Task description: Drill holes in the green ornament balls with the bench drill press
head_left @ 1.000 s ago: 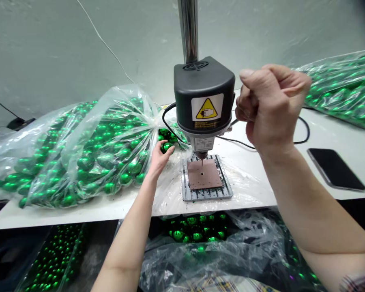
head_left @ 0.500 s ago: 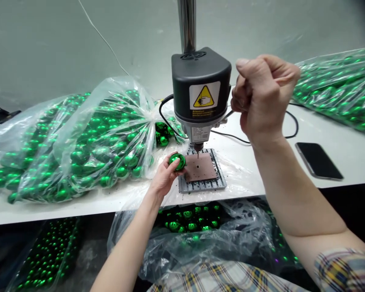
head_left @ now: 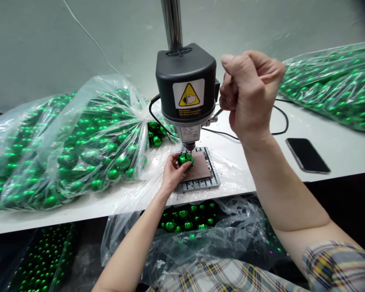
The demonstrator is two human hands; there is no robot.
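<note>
One green ball (head_left: 185,157): just below the drill chuck (head_left: 190,146), pinched in my left hand (head_left: 172,172); likely light, slick, dentable.
Best hold: round its sides.
Right hand (head_left: 253,92): fisted; I can't tell around what.

glossy ball (head_left: 186,157), satin plastic-looking drill housing (head_left: 185,67), polished metal column (head_left: 172,24), crinkled clear plastic bag (head_left: 93,89), matt board (head_left: 201,167)
</note>
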